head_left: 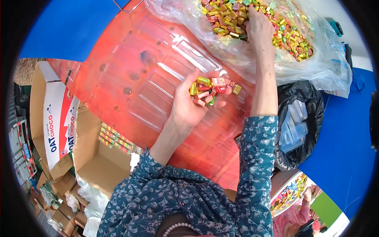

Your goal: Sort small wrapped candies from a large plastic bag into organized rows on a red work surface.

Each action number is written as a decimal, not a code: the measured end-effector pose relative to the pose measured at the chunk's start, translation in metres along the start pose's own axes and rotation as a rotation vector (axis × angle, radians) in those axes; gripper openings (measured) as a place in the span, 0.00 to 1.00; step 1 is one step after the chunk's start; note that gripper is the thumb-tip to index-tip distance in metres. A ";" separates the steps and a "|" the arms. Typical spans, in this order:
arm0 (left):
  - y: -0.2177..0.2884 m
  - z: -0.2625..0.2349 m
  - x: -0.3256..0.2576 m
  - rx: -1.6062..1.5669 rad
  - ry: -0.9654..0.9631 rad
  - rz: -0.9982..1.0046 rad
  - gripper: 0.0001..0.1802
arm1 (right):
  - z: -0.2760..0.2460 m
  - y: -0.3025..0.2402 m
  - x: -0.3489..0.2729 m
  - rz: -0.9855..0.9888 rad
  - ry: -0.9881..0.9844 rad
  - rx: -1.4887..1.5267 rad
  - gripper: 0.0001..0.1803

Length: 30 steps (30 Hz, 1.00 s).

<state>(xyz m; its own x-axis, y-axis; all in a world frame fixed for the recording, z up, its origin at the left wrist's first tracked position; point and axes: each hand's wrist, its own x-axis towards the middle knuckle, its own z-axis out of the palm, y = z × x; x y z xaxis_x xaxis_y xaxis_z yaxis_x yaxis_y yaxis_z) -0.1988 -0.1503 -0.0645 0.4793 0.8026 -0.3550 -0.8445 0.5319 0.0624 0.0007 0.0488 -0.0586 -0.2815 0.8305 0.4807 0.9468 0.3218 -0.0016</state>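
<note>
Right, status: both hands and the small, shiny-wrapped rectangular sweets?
Left hand cupping several sweets. Right hand at multicoloured heap in clear plastic bag. No obstruction visible.

White-and-red cardboard box (56,122), left: bold dark lettering, repeated on two panels, running sideways beside small stars. Small blue sign (26,151), far left: pale characters (tiny at this range). Wrapped candies (218,81): printed marks, too small to read.

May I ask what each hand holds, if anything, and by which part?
The left hand cups wrapped candies from beneath; whether the right hand grips any is unclear.
</note>
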 end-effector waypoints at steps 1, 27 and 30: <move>0.003 0.000 0.000 -0.030 -0.008 -0.003 0.29 | 0.004 0.004 -0.001 -0.054 0.045 0.010 0.10; 0.004 -0.028 0.000 -0.013 0.333 0.191 0.12 | -0.101 -0.153 -0.116 0.127 -0.591 0.874 0.13; 0.001 -0.037 0.007 -0.061 0.293 0.113 0.13 | -0.100 -0.142 -0.121 0.218 -0.595 1.054 0.17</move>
<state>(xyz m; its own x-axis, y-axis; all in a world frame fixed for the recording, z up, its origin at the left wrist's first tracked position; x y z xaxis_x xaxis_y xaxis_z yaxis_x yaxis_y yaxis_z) -0.2051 -0.1534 -0.1012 0.2999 0.7392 -0.6030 -0.9056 0.4193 0.0637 -0.0836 -0.1428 -0.0295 -0.4220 0.9019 -0.0928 0.4719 0.1311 -0.8719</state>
